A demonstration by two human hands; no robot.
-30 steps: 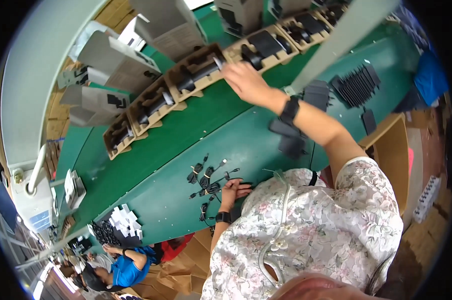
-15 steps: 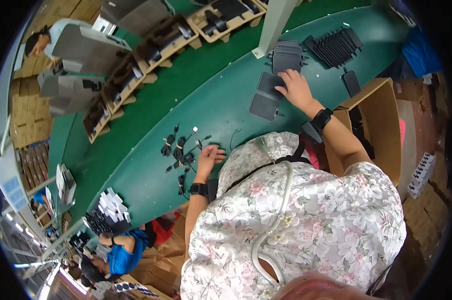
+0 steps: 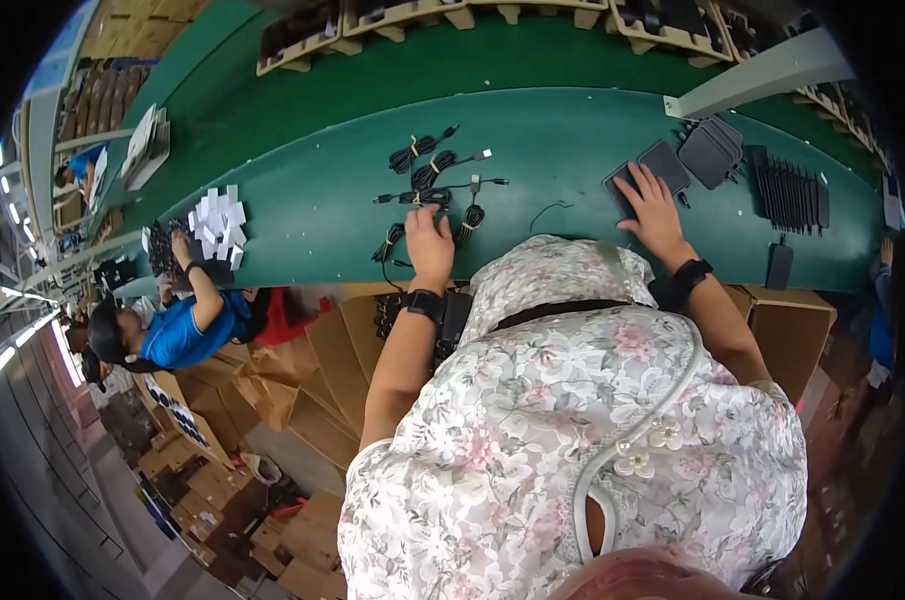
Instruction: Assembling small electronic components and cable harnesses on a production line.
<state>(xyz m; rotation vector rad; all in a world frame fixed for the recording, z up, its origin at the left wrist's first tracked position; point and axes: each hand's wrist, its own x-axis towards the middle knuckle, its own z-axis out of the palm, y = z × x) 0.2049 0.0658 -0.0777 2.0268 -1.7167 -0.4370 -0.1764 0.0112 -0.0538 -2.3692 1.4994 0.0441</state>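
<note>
Right hand [image 3: 657,214] shifted onto leftmost pad [image 3: 619,203]; long axis slants lower right.

Cables [image 3: 426,176] left, devices [image 3: 711,152] right — on table [image 3: 313,180]

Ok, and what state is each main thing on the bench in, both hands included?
Left hand: at the cables, grip unclear
Right hand: open, resting on a black pad
Black pad: flat, partly covered
Cables: coiled in bundles
Row of black pads: closely lined up
White blocks: heaped
Cardboard trays: lined up, filled
</note>
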